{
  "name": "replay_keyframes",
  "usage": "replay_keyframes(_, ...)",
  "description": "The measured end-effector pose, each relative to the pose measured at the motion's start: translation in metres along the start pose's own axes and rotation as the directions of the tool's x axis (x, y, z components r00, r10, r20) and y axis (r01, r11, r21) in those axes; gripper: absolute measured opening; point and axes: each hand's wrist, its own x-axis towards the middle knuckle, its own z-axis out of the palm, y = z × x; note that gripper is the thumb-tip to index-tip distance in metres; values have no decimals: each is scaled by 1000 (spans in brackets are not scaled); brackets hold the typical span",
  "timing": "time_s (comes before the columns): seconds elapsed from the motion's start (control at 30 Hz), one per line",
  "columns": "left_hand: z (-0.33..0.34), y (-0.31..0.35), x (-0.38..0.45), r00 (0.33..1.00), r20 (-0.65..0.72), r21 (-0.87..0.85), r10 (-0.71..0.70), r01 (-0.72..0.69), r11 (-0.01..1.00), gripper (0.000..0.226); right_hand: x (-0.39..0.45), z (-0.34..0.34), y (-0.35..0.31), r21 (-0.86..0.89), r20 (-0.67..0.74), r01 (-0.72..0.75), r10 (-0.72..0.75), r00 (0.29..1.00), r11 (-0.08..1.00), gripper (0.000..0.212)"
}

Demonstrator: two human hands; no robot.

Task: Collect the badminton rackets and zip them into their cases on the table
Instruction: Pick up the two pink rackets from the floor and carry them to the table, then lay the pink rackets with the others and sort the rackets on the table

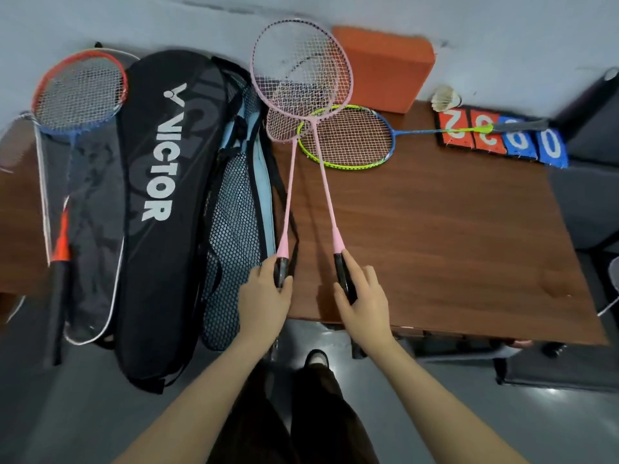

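Observation:
My left hand (264, 296) grips the black handle of one pink racket (288, 195). My right hand (365, 303) grips the handle of a second pink racket (326, 192). Both are lifted over the wooden table (435, 246), and their heads overlap near the far edge. A green and blue racket (348, 139) lies flat on the table beneath them, handle pointing right. The black Victor case (160, 195) lies to the left, with a light-blue mesh case (237, 212) beside it. A red and blue racket (80, 92) rests on a grey case (90, 229) at far left.
An orange block (382, 65) stands against the wall at the back. A shuttlecock (445, 98) and a flip scoreboard (502, 139) sit at the table's far right corner. Dark furniture stands to the right of the table. The cases overhang the table's near edge.

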Motion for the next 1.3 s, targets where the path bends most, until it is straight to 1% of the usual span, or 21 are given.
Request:
replay_keyframes(0.1, 7, -7, 9, 996, 59, 228, 64, -76, 971, 46, 5, 9, 0, -3, 6, -18, 18, 1000, 1000, 61)
replay_keyframes(0.17, 11, -9, 14, 990, 109, 309, 93, -123, 943, 48, 8, 13, 2, -15, 6, -14, 14, 1000, 1000, 60)
replay_keyframes(0.2, 13, -10, 17, 985, 131, 318, 115, -151, 936, 49, 9, 14, 2, -26, 5, -8, 8, 1000, 1000, 59)
replay_keyframes(0.27, 14, -14, 20, 973, 166, 282, 160, -203, 938, 50, 8, 17, 0, -36, 4, 4, -3, 1000, 999, 58)
replay_keyframes(0.37, 12, -21, 21, 958, 162, 231, 236, -270, 935, 50, 12, 21, -1, -17, 11, -13, 13, 1000, 1000, 57)
replay_keyframes(0.43, 11, -25, 21, 957, 165, 219, 238, -271, 937, 55, 19, 26, 1, -25, 42, -41, 42, 998, 999, 55)
replay_keyframes(0.5, 11, -25, 21, 956, 173, 239, 236, -274, 932, 62, 27, 31, 4, -41, 96, -30, 33, 995, 999, 54)
replay_keyframes(0.57, 10, -23, 21, 959, 178, 248, 221, -261, 933, 54, 31, 34, 8, -75, 157, 5, 7, 988, 997, 55)
replay_keyframes(0.63, 8, -21, 20, 962, 164, 237, 217, -252, 938, 46, 32, 34, 9, -109, 187, 29, -8, 982, 994, 55)
replay_keyframes(0.7, 3, -21, 21, 963, 146, 234, 224, -254, 938, 42, 35, 33, 9, -156, 177, 41, -13, 984, 987, 54)
replay_keyframes(0.8, -12, -25, 29, 967, 81, 241, 241, -254, 937, 42, 42, 35, 1, -194, 94, 47, -30, 995, 980, 49)
replay_keyframes(0.87, -29, -32, 38, 968, 40, 234, 249, -252, 939, 44, 49, 39, -14, -184, 32, 63, -58, 998, 981, 45)
replay_keyframes(0.93, -50, -44, 49, 962, 1, 236, 275, -267, 934, 40, 58, 48, -36, -157, 3, 103, -104, 995, 982, 42)
replay_keyframes(1.0, -76, -63, 61, 960, -45, 226, 276, -260, 939, 37, 67, 63, -63, -120, 20, 147, -146, 989, 982, 44)
replay_keyframes(1.1, -124, -101, 78, 966, -107, 205, 236, -211, 956, 35, 76, 100, -112, -88, 38, 213, -210, 977, 973, 42)
replay_keyframes(1.2, -174, -151, 95, 978, -117, 166, 174, -154, 974, 33, 79, 141, -167, -39, 85, 206, -202, 976, 978, 41)
replay_keyframes(1.3, -217, -200, 111, 986, -117, 168, 115, -95, 981, 32, 78, 182, -216, -28, 139, 220, -214, 967, 975, 37)
